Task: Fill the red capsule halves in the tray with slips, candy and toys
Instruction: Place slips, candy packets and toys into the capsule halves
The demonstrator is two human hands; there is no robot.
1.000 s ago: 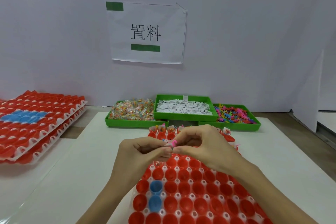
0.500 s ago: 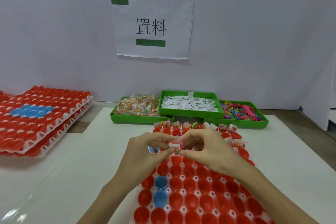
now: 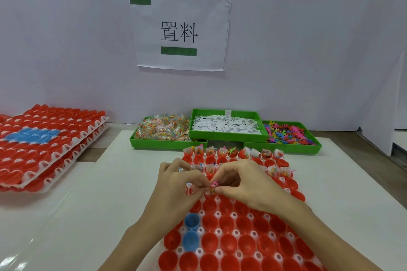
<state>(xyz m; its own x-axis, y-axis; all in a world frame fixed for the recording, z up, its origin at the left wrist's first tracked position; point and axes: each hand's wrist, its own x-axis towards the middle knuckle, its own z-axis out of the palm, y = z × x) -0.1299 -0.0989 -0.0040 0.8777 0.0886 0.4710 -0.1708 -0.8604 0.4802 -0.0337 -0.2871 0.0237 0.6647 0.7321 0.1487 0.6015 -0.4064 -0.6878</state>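
Both hands (image 3: 211,182) pinch a small pink toy (image 3: 213,187) together above the tray (image 3: 218,231) of red capsule halves (image 3: 229,246).

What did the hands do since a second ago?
Not much. Both hands, left and right, kept pinching the small bundle together over the tray, working it between the fingertips. Nothing was let go. The green bins stayed put.

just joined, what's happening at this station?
A person is filling red capsule halves in the tray. Both hands, left and right, pinch a small bundle of toy and candy over the tray's middle. The two far rows already hold fillings; the near rows are empty, with two blue halves among them. Bins of candy, slips and toys sit behind. Stacked trays lie at left.
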